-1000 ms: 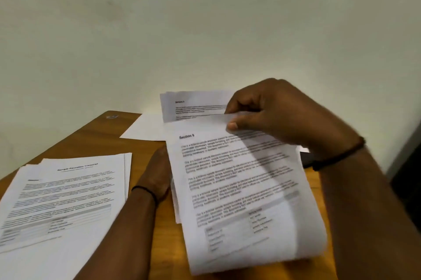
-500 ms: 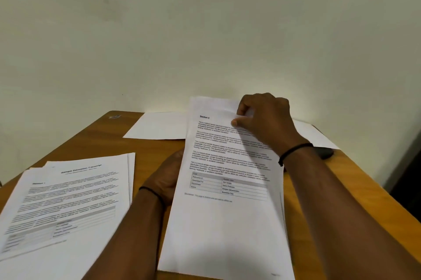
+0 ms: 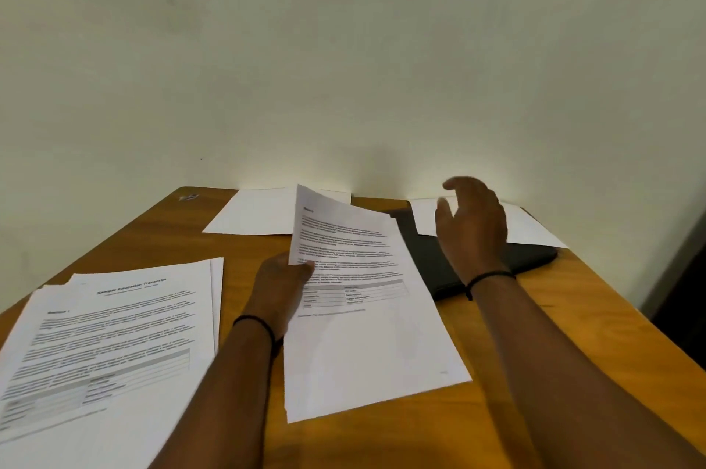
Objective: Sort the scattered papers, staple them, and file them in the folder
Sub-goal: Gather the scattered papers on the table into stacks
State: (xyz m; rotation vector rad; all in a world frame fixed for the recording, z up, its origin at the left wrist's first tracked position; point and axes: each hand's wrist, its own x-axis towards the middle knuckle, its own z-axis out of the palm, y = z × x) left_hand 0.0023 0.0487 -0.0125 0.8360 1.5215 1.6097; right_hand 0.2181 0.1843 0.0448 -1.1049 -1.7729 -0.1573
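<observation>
White printed sheets [image 3: 366, 316], thin and floppy, sag from my left hand [image 3: 284, 277], which pinches their left edge at nine o'clock; I judge they need support near an edge or they will buckle. At eight o'clock a fanned printed stack [image 3: 110, 335] lies on the wooden bench [image 3: 515, 373]. At one o'clock my right hand [image 3: 473, 224] hovers spread and empty over the flat black folder [image 3: 431, 258].

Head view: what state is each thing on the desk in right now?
Left hand: holds the printed sheet by its left edge.
Printed sheet: top lifted, bottom on the desk.
Right hand: open, holds nothing.
Folder: closed, flat.
Paper stack: flat, unevenly stacked.
Blank sheets: flat.
</observation>
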